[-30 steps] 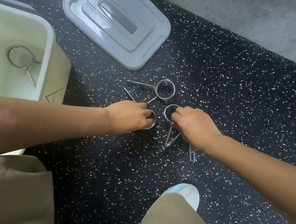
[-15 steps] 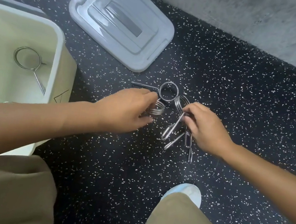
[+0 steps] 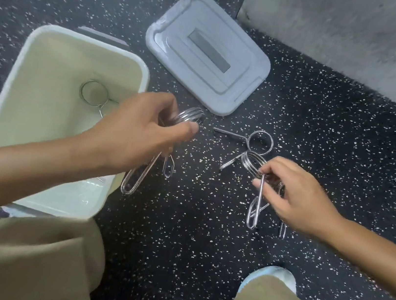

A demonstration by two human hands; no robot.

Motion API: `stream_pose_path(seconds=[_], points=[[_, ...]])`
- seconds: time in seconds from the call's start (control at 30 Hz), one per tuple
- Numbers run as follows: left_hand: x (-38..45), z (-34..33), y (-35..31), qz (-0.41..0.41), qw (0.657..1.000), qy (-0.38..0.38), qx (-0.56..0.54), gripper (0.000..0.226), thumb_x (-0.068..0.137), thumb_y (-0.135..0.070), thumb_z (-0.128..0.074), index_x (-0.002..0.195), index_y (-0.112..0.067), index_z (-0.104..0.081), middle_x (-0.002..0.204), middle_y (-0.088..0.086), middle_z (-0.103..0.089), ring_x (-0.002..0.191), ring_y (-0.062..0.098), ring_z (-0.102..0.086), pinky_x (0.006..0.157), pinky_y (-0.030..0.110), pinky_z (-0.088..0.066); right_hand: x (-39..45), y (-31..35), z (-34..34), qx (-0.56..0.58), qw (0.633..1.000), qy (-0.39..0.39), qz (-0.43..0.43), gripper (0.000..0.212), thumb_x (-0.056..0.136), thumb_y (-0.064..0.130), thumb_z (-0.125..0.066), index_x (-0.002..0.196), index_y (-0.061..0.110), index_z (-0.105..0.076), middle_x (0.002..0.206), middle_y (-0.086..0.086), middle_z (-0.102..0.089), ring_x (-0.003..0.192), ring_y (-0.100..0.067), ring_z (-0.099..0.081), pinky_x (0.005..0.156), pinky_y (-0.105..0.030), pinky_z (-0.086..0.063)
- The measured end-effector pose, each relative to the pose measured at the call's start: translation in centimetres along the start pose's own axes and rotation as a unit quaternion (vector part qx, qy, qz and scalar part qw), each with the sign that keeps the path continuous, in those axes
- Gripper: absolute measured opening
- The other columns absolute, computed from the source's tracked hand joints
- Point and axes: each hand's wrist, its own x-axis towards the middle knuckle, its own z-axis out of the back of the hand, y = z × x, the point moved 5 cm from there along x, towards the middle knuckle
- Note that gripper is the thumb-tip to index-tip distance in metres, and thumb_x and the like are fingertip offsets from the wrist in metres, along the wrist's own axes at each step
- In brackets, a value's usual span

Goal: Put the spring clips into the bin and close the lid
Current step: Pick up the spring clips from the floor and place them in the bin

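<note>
The left hand (image 3: 137, 135) is closed around a bundle of spring clips (image 3: 189, 117), coils poking out past the knuckles and long wire legs hanging below the palm, right at the near-right edge of the bin (image 3: 16, 86). The right hand (image 3: 295, 195) pinches a second set of spring clips (image 3: 254, 163) between thumb and fingertips, coil at the top and legs dangling down toward the floor (image 3: 323, 132). At about 12 o'clock from the right hand, one loose spring clip (image 3: 260, 141) lies flat on the floor, its ring just beyond the held coil and its arm pointing toward 9 o'clock. The bin sits at 9 o'clock from the left hand, pale and open-topped, with one spring clip already inside (image 3: 93, 93) lying on its bottom. The grey lid (image 3: 206, 53) lies off the bin on the floor at roughly 1 o'clock from the left hand, handle recess facing up. No brand, label or readable writing shows on the lid, the clips or the visible faces of the bin. The floor is dark with white speckles; a grey concrete wall (image 3: 362, 40) runs across at 1 to 2 o'clock. Tan trouser legs (image 3: 21, 257) fill the near edge, with a light blue shoe (image 3: 273, 274) between them.
</note>
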Motion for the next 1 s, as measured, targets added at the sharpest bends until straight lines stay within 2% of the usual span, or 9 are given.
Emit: stream_pose_path(seconds=[0.1,0.23,0.3,0.37,0.47,0.63,0.77,0.9,1.0], points=[[-1.3,1.6,1.0,0.014,0.998,-0.005,-0.065,0.049,0.084,-0.055,-0.065,0.080,-0.006,-0.056,0.066,0.009,-0.070,0.063,0.031,-0.067,0.072,0.057,-0.057,1.4,2.3,0.3,-0.003,1.000,-0.014,0.023,0.020,0.092,0.044,-0.053,0.096,0.025,-0.056,0.087,0.018,-0.052,0.083,0.001,-0.051,0.069,-0.021,-0.040],[-2.7,3.8,2.0,0.017,0.986,-0.048,-0.161,0.011,0.101,-0.017,-0.055,0.108,-0.017,-0.047,0.068,0.011,-0.064,0.059,0.025,-0.062,0.061,0.040,-0.055,3.1,5.2,0.5,-0.008,0.997,-0.024,0.071,0.027,0.088,0.045,-0.059,0.094,0.019,-0.060,0.084,0.017,-0.050,0.076,-0.001,-0.048,0.069,-0.013,-0.035],[-3.3,5.2,2.6,0.012,0.988,-0.069,-0.136,0.031,0.102,-0.009,-0.043,0.127,-0.027,-0.043,0.068,0.011,-0.066,0.060,0.027,-0.066,0.066,0.042,-0.058,3.8,6.3,0.5,0.004,0.996,-0.026,0.088,0.028,0.088,0.045,-0.060,0.092,0.017,-0.062,0.082,0.019,-0.050,0.077,0.002,-0.050,0.067,-0.016,-0.039],[-4.0,6.6,3.2,0.015,0.989,-0.081,-0.125,0.046,0.101,-0.004,-0.035,0.136,-0.031,-0.047,0.070,0.009,-0.064,0.066,0.032,-0.068,0.071,0.050,-0.060,4.2,7.5,0.5,0.022,0.994,-0.026,0.103,0.028,0.089,0.044,-0.061,0.091,0.016,-0.063,0.081,0.013,-0.055,0.077,-0.005,-0.055,0.066,-0.024,-0.046],[-4.9,8.4,4.7,0.038,0.987,-0.098,-0.121,0.047,0.102,-0.002,-0.031,0.130,-0.027,-0.059,0.079,0.008,-0.058,0.073,0.036,-0.071,0.076,0.052,-0.062,4.8,8.9,0.3,0.055,0.992,-0.035,0.111,0.021,0.087,0.037,-0.061,0.088,0.016,-0.063,0.081,0.007,-0.059,0.074,-0.014,-0.056,0.064,-0.033,-0.049],[-6.4,10.9,8.0,0.089,0.981,-0.126,-0.116,0.057,0.095,0.005,-0.029,0.124,-0.034,-0.060,0.105,0.004,-0.054,0.076,0.040,-0.074,0.083,0.054,-0.061,6.3,10.8,-0.8,0.095,0.993,-0.026,0.062,0.011,0.088,0.028,-0.066,0.081,0.021,-0.060,0.077,0.006,-0.060,0.070,-0.015,-0.056,0.062,-0.034,-0.045],[-6.7,11.3,10.9,0.124,0.980,-0.109,-0.109,0.065,0.092,0.007,-0.032,0.125,-0.043,-0.059,0.121,0.005,-0.056,0.080,0.031,-0.077,0.089,0.046,-0.060,7.1,11.5,-1.2,0.132,0.991,-0.025,0.023,0.009,0.084,0.028,-0.069,0.087,0.026,-0.060,0.078,0.005,-0.065,0.071,-0.015,-0.060,0.068,-0.030,-0.048],[-6.5,10.2,13.6,0.174,0.971,-0.088,-0.136,0.052,0.094,0.003,-0.035,0.102,-0.038,-0.065,0.101,0.004,-0.061,0.089,0.031,-0.072,0.092,0.049,-0.059,7.4,11.9,-1.6,0.169,0.985,-0.019,-0.015,0.014,0.085,0.024,-0.071,0.092,0.031,-0.061,0.081,0.004,-0.068,0.070,-0.017,-0.061,0.069,-0.032,-0.049],[-5.9,9.0,14.8,0.179,0.975,-0.076,-0.111,0.021,0.100,-0.019,-0.044,0.101,-0.032,-0.061,0.093,0.012,-0.068,0.081,0.023,-0.072,0.082,0.050,-0.061,7.7,12.3,-1.5,0.172,0.985,-0.019,-0.012,0.016,0.086,0.020,-0.072,0.095,0.033,-0.066,0.082,0.003,-0.069,0.073,-0.019,-0.062,0.070,-0.032,-0.049]])
